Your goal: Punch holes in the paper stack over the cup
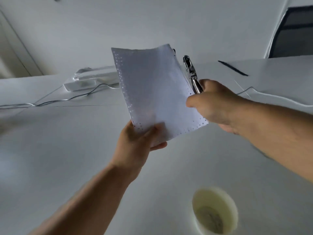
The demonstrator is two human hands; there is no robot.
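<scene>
My left hand (135,146) pinches the lower corner of a white paper stack (155,92), held up in the air with rows of small punched holes along its left, bottom and right edges. To the right of the stack, my right hand (215,106) grips the handles of a shiny metal hole punch (190,70), whose head points up beside the stack's right edge. A cream paper cup (215,212) stands on the white table (67,150) near the bottom right, well below and in front of the stack, with small bits inside it.
A white power strip or device (91,78) with grey cables (55,100) lies at the back left. A black pen (232,68) rests at the back right, and a dark chair (294,31) stands beyond the table's far edge.
</scene>
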